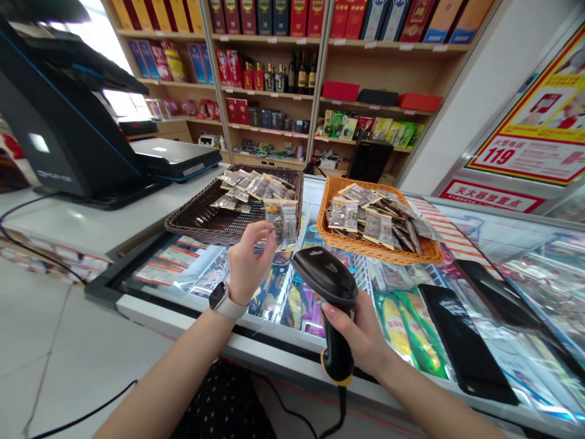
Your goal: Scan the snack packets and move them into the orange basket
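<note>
My left hand [248, 262], with a white smartwatch on the wrist, pinches a small clear snack packet [282, 222] and holds it up above the glass freezer lid. My right hand [359, 332] grips the handle of a black barcode scanner [326, 277] with a yellow base; its head sits just below and to the right of the packet. Behind them, a dark brown wicker basket [201, 219] holds several similar packets. An orange wicker basket [365, 247] to its right holds a bigger pile of them.
A black phone [461, 341] lies on the freezer's glass lid [512, 274] at the right. A black checkout terminal [59, 122] stands on the white counter [86, 222] at the left. Shelves of boxes and bottles [278, 67] fill the back wall.
</note>
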The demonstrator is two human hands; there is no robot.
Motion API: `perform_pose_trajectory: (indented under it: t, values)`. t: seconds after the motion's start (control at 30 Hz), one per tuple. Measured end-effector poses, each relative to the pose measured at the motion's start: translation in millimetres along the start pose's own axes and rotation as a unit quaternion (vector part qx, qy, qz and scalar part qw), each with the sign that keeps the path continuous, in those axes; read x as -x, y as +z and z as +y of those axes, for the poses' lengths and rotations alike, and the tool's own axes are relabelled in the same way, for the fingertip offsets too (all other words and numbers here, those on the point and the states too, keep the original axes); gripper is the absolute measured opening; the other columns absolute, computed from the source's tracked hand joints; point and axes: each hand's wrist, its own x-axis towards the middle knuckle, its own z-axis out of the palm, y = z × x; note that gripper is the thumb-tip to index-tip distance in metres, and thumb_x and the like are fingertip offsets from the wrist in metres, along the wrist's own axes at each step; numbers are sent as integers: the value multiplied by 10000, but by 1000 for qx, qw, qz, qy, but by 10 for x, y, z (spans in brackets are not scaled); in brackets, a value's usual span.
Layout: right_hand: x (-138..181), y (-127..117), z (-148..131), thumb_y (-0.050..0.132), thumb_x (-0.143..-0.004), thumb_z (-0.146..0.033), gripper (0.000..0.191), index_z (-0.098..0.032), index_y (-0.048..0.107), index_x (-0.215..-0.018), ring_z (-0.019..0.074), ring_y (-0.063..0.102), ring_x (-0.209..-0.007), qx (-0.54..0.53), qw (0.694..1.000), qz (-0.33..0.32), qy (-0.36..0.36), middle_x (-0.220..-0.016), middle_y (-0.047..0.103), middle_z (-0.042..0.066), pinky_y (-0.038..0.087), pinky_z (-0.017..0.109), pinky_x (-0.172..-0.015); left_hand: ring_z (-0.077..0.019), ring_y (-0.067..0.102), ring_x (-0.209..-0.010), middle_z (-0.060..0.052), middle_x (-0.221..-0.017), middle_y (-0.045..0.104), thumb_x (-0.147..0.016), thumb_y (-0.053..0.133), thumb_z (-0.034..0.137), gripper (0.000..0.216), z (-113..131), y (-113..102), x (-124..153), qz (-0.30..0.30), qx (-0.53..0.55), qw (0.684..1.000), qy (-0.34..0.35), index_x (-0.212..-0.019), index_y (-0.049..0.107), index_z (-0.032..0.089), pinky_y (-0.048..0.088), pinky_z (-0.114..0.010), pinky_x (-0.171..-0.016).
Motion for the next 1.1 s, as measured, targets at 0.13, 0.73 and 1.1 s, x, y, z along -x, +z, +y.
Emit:
perform_pose_trajectory:
  t: [0.13,0.73,1.1]
  values:
    - [4,-3,-3,635,-880,-325,258,-199,546,-673,109,370,-527,3,1000,-6,7,-572,420,-60,354,242,-516,-134,755,-822,-7,-901,749,-934,603,250,114,-4,2,-2,1,10,1000,0,-1039,628,211,535,-169,-608]
    - [-24,-11,267,680,-869,-466,295,-174,698,-832,206,586,-661,-43,979,195,31,-716,644,49,478,299,-565,-76,587,-478,23,-750,727,-931,585,265,101,449,266,-661,-51,73,996,26,-1004,628,211,459,-194,-527]
    - [-158,-96,410,660,-856,-569,375,-203,606,-793,185,554,-555,-101,944,312,36,-632,576,11,462,288,-497,-288,654,-1091,-144,-1156,675,-945,581,236,327,706,1382,-876,-405,-82,904,106,-1264,640,192,517,-395,-921]
